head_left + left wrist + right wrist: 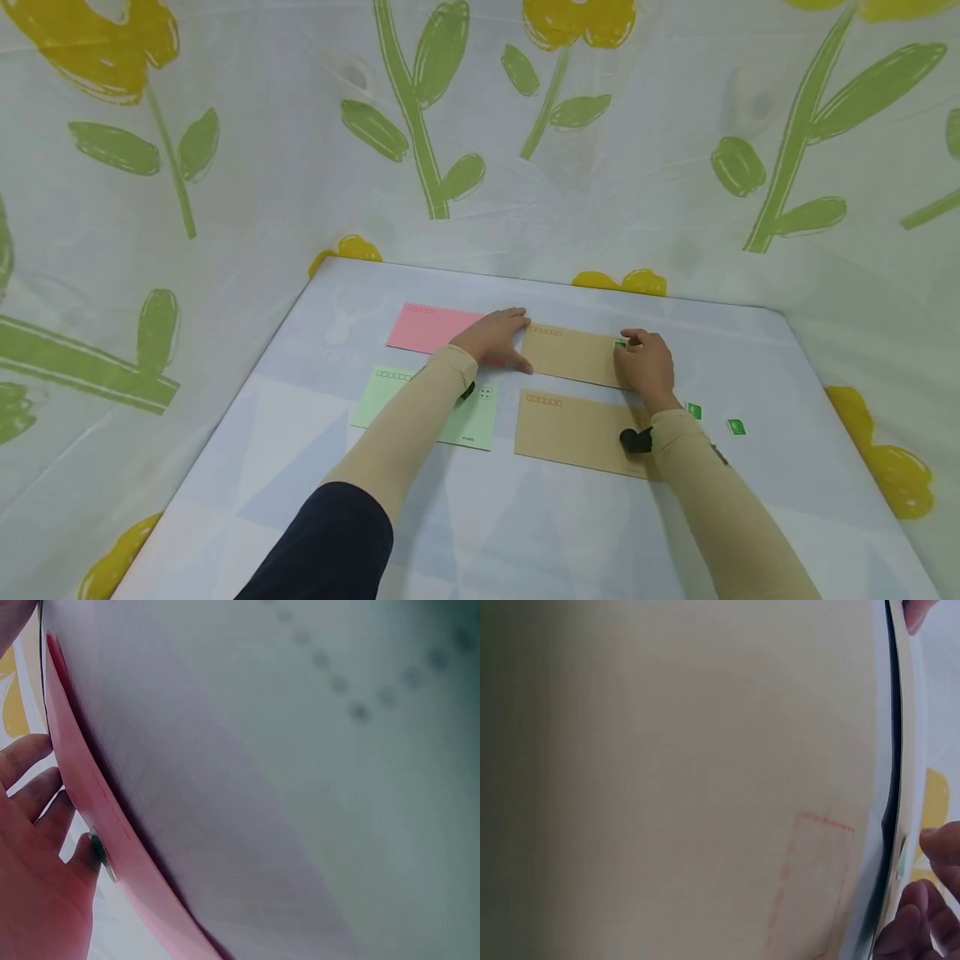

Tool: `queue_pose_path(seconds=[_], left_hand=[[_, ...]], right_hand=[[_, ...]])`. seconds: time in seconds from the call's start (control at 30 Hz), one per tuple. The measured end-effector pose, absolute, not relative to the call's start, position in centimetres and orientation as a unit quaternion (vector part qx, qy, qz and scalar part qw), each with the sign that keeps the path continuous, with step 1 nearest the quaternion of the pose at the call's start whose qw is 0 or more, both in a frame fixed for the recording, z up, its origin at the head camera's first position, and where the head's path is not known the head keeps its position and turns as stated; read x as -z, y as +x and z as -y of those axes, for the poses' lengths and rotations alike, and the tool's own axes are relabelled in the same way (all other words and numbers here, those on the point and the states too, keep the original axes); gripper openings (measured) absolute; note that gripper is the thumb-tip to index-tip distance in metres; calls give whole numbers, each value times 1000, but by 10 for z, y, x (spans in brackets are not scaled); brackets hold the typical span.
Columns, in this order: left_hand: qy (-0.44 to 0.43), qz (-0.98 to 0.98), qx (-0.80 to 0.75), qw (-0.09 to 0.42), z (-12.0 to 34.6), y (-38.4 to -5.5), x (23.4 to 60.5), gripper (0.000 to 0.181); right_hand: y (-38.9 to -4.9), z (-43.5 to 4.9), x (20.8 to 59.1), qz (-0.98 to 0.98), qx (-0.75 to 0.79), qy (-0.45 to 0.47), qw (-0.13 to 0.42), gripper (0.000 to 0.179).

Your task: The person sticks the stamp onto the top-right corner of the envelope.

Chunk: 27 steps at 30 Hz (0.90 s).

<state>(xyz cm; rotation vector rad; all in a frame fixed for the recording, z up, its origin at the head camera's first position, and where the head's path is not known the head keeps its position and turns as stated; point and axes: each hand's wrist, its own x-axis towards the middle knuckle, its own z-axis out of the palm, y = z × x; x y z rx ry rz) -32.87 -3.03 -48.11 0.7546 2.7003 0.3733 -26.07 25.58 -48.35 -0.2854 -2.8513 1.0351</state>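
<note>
My left hand (491,337) lies over the right end of the pink envelope (431,327), fingers spread, its fingertips at the left edge of the upper brown envelope (573,354). In the left wrist view a small green stamp (98,849) shows on the pink envelope by this hand. The right hand (648,367), fingers curled, pinches a green stamp (619,343) at the upper right corner of that brown envelope. In the right wrist view the stamp (902,859) stands edge-on close to the fingertips.
A light green envelope (468,429) lies under my left forearm. The lower brown envelope (570,429) is partly covered by the right wrist. Two loose green stamps, one nearer (694,411) and one farther right (737,427), lie on the pale patterned table (300,400). Flowered cloth (262,150) hangs behind.
</note>
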Motion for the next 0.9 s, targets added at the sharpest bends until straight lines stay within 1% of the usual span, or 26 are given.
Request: queue_pose_path(seconds=[0.13,0.63,0.9], left_hand=[[259,-944,-132,157,32,-329,482,111],[263,-941,-138,159,31,-330,481,112],[266,-941,-138,155,31,-331,483,112]], right_hand=[[-258,-257,484,930,-355,-83,36,41],[-258,-262,486,937,-342,-62,41,36],[-259,-264,485,943,-327,-55,25,35]])
